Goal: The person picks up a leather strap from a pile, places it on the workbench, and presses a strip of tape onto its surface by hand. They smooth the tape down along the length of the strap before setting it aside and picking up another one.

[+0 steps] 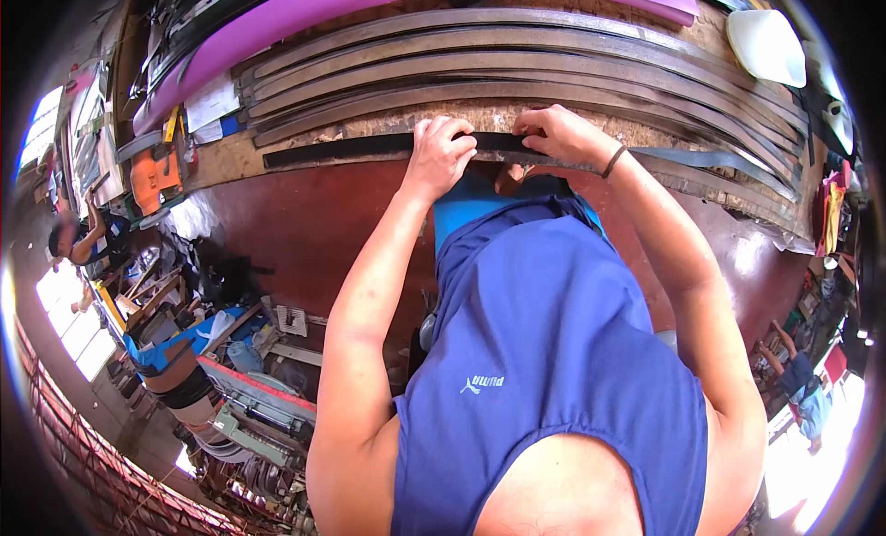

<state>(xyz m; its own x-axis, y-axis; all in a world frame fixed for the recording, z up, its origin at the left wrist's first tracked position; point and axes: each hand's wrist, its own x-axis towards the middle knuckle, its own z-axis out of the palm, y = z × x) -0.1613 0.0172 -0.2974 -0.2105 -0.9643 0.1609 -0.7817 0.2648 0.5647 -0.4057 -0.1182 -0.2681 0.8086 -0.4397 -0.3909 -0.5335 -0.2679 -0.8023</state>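
Observation:
A long black strip point(341, 150) lies along the front edge of the wooden workbench. My left hand point(439, 156) is closed on it near the middle, fingers curled and bunched over the strip. A short way to the right, my right hand point(565, 137) pinches the same strip with thumb and fingertips. Between the two hands a short black stretch shows. Beyond my right wrist, which wears a dark band, a grey-blue strip point(706, 158) runs on along the edge. Several brown strips point(415, 52) lie side by side just behind my hands.
A purple roll point(369, 8) lies across the back of the bench. At the back right sits a white plastic container point(766, 47). An orange object point(152, 181) is at the bench's left end. Another person point(88, 236) is at far left, and one more point(803, 388) at far right.

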